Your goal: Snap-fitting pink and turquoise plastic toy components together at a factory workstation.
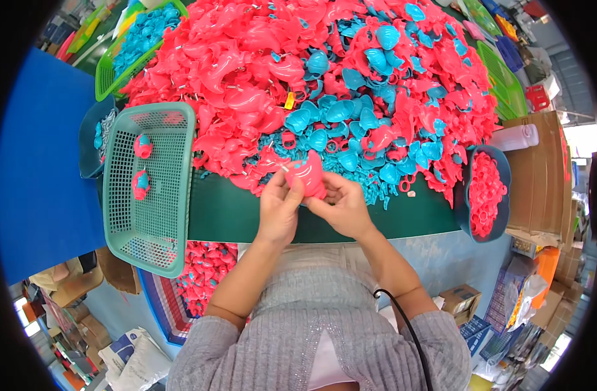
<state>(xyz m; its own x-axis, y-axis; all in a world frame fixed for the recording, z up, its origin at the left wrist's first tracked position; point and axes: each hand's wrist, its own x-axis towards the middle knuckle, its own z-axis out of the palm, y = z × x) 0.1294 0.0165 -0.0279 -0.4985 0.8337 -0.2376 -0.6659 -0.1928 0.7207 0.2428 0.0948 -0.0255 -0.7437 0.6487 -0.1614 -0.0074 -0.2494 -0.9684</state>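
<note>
Between my two hands, just above the table's front edge, is a glossy pink curved plastic shell piece (307, 174). My left hand (280, 207) is closed on its left side, thumb across the front. On the lower right side, the fingers of my right hand (341, 203) pinch the same piece. Part of it is hidden behind my fingers. Right beyond my hands lies a large heap of pink plastic parts (246, 98), mixed with blue shell-shaped parts (341, 111). Small blue pieces (373, 189) spill toward the front of the heap.
To the left stands a green mesh basket (113, 225) holding two small pink-and-blue assembled pieces (142, 146). Behind it are a dark tub (90, 159) of small metal parts and a green basket (104, 78) of blue parts. A dark tub (465, 218) with pink rings stands right, beside a cardboard box (539, 189).
</note>
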